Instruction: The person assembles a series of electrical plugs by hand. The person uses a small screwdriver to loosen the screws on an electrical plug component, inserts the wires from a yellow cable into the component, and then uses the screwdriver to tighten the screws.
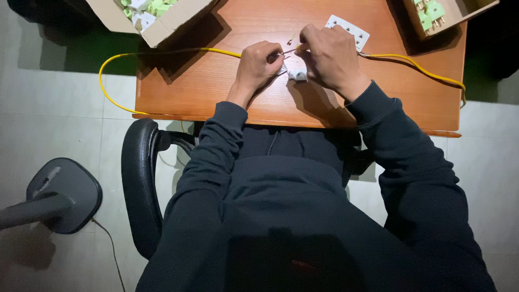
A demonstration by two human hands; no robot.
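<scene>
- A small white socket part is seen on the wooden bench, just below and between the two hands, near the bench's middle.
- A thin metal tool or wire end is pinched by the fingers of the right hand; its tip is too small to be made out.
- The fingers of the left hand are curled shut beside the part, apparently on the yellow cable.
- The step is judged best done with wrists rested and the part steadied.
- A white faceplate and two cardboard boxes of green-and-white parts lie beyond.
</scene>
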